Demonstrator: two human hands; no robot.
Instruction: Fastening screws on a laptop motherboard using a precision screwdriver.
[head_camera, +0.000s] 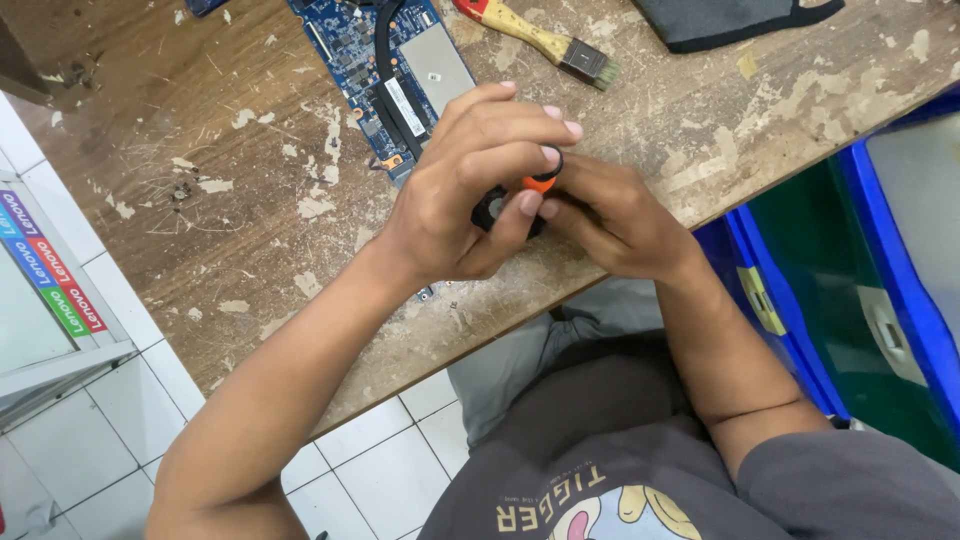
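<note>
Orange-and-black part: a small round piece (540, 183) sits between my two hands, just above the near edge of the table, mostly hidden by my fingers.
Left hand: my left hand (470, 195) curls over the piece from above, thumb and fingertips pinching its orange rim.
Right hand: my right hand (615, 220) cups the piece from the other side, fingers closed around its black body.
Table: worn wooden top (200, 150), paint flaked off in pale patches.
Circuit board: blue board (385, 70) lies just beyond my left hand, its near end covered by my knuckles.
Brush: wooden-handled brush (545, 42) rests further back, apart from my hands.
Blue crate: plastic bin (860, 270) stands beside the table at my right.
</note>
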